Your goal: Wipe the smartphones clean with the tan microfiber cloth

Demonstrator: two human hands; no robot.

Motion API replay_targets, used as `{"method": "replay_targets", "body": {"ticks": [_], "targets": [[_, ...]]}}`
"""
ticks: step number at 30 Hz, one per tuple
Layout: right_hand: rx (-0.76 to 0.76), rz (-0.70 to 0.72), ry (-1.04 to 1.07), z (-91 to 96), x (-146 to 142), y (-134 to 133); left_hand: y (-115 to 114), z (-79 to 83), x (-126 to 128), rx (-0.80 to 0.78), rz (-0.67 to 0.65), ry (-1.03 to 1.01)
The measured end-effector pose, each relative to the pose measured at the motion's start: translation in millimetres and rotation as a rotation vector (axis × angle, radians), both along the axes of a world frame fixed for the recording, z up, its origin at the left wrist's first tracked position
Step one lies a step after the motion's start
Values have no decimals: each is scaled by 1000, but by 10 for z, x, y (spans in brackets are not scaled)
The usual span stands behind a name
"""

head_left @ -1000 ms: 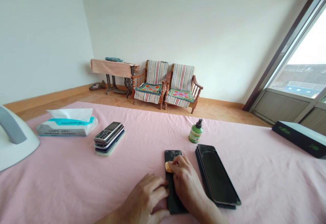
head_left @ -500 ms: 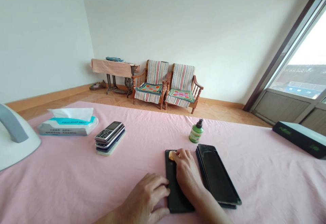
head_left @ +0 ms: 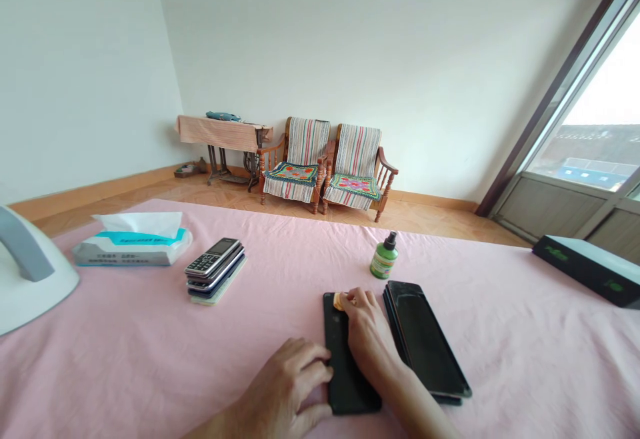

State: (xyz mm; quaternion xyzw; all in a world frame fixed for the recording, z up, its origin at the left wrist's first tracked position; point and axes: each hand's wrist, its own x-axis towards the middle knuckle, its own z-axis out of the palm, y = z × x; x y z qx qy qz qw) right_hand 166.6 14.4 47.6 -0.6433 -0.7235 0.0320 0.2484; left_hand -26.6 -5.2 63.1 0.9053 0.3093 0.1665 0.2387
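Note:
A black phone (head_left: 343,352) lies flat on the pink cloth, its plain dark side facing up. My left hand (head_left: 285,386) holds it at its left edge, fingers bent and thumb lower down. Over the phone's upper part, my right hand (head_left: 370,332) is closed on a small yellow-orange cloth (head_left: 338,301), pressed against the surface. The fingers hide part of the cloth. Right of that hand, a stack of large dark phones (head_left: 427,339) lies close by, glossy screen up on top. Beyond it stands a green spray bottle (head_left: 384,257) with a black top.
To the left, a stack of keypad phones (head_left: 215,269) stands near a tissue pack (head_left: 133,242). A white iron-shaped object (head_left: 30,279) is at the left edge. A black-sided box (head_left: 585,269) lies far right. Two wooden armchairs (head_left: 325,166) stand beyond the table.
My right hand and the cloth have shifted slightly right across the phone's upper part. My left hand stays at the phone's edge.

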Motion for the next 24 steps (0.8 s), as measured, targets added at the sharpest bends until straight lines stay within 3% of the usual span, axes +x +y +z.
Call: {"method": "replay_targets", "body": {"ticks": [6,12,19,24], "targets": [[-33,-22,1,-65,3,-166,4,25,12,-7,-4,8],[-30,-52,-20,13,26,37,10,4,6,6,-6,0],[-77,-96,0,-64,30,-99,-13,22,11,6,12,-4],[-58,-97,-29,-51,35,41,3,-17,-5,26,-4,-33]]}}
